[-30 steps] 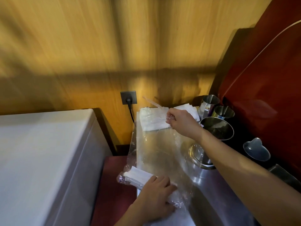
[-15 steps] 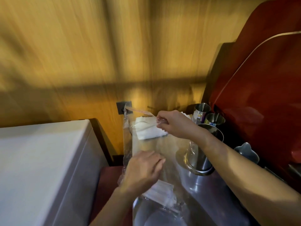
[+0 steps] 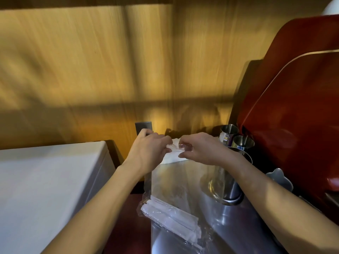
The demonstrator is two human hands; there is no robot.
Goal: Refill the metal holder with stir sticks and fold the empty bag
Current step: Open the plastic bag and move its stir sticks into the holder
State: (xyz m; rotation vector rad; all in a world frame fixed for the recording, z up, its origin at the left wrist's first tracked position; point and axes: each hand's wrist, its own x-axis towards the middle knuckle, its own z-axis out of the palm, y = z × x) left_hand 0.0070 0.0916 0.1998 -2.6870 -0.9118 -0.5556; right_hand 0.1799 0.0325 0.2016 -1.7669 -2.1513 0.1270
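Observation:
A clear plastic bag [image 3: 176,182] lies lengthwise on the steel counter [image 3: 238,228]. Paper-wrapped stir sticks [image 3: 170,219] sit bunched in its near end. My left hand [image 3: 148,151] and my right hand [image 3: 201,149] both pinch the bag's far edge, close together, over a stack of white napkins [image 3: 173,158]. A wide metal holder [image 3: 231,186] stands just right of the bag, under my right wrist; its inside is hidden.
Two small steel pitchers [image 3: 229,132] [image 3: 243,143] stand behind the holder. A red machine [image 3: 293,116] fills the right side, with a small metal dish [image 3: 278,178] below it. A white appliance [image 3: 45,189] sits left. A wall socket [image 3: 143,126] is on the wooden wall.
My left hand left the stir sticks at the bag's near end and rose to the far edge, joining my right hand. The bag now lies flatter.

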